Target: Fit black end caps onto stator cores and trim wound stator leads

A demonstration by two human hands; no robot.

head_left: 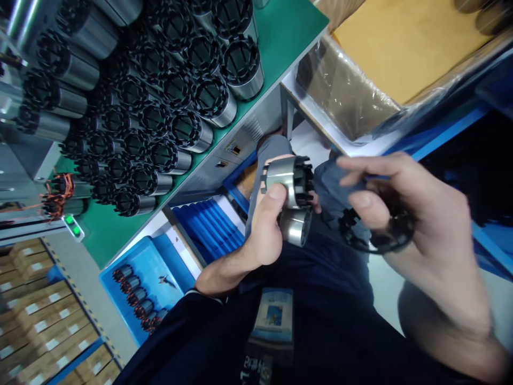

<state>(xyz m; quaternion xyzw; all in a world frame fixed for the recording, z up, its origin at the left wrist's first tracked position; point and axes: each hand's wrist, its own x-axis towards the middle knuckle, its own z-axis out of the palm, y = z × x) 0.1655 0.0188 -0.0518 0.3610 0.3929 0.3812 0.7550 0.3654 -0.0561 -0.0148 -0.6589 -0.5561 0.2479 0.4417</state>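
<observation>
My left hand (264, 227) is closed around a silver stator core (280, 174) in front of my body, its thumb pressed on the metal side. A black toothed plastic insulator (303, 182) sits on the core's right end. Just below it, against the same hand, is a second silver cylinder (295, 227); how it is held is hidden. To the right, apart from the core, my right hand (441, 240) is closed on a black toothed plastic ring (395, 235). That hand is blurred, and its fingers partly cover the ring.
Many stator cores with black insulators (212, 99) stand in rows on the green bench (290, 32) at upper left. A blue bin (150, 262) with copper-wound parts is at lower left. At upper right stands a plastic-lined box (340, 88) with yellow sheet (404, 48).
</observation>
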